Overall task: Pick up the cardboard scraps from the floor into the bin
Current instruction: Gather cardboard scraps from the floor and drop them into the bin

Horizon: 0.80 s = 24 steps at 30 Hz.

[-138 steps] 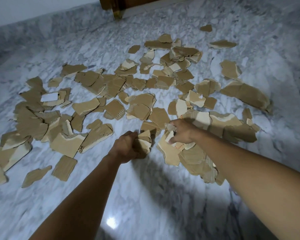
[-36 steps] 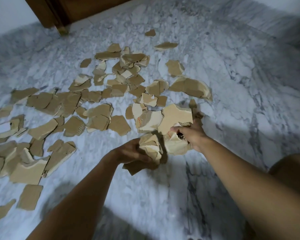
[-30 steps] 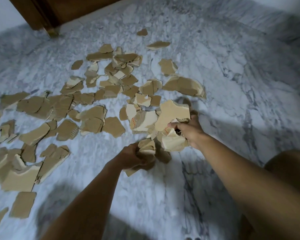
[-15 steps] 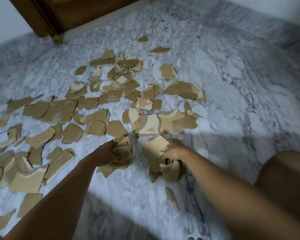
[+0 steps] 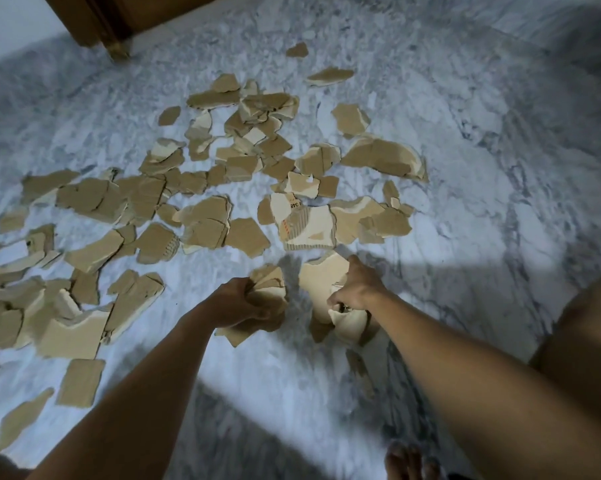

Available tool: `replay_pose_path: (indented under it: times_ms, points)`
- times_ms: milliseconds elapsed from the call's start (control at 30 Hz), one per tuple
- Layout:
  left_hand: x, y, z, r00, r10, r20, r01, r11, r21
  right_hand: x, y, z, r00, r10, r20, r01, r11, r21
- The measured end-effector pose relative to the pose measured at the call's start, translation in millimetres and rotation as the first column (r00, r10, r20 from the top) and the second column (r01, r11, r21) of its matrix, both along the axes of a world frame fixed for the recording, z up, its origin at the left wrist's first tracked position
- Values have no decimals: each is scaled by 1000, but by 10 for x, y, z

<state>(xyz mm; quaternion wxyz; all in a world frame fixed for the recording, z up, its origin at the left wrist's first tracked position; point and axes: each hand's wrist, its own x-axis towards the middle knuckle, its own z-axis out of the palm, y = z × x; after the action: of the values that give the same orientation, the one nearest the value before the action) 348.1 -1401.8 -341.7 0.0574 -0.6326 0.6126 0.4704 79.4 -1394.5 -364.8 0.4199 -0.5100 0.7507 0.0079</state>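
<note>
The marble floor [image 5: 499,174] is open along its right side and near edge, so you have room there to swing your arms clear. The cardboard scraps [image 5: 205,220] cover its middle and run to the left edge; the bin is out of view. Your left hand [image 5: 238,306] has its grip clamped on a fanned wad [image 5: 267,282], your right hand [image 5: 359,289] on a paler bunch [image 5: 321,278], both held low, likely to gather more before carrying. One small scrap [image 5: 359,372] lies loose just beside your right forearm
</note>
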Motion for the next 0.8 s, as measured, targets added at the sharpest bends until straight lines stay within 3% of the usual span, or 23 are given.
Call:
replay_pose_path:
  times_ms: [100,300,433,667,800]
  points:
    - [-49,-41,75,992,-117,43,117,993,9,-89,47,36,989,-112,94,113,994,-4]
    - [-298,-14,170,919,-394,-5,393,918,59,-570,140,450,929,-332,166,360,914,-185]
    - [-700,159,227,792,-610,27,609,792,48,-867,467,753,881,-454,132,473,855,-212]
    - [-1414,599,-87,616,-787,-29,787,614,62,-1002,1185,915,841,-536,77,538,812,-225]
    - [-1429,679,-266,458,-877,145,889,452,-78,-983,1561,876,841,-534,85,540,822,-181]
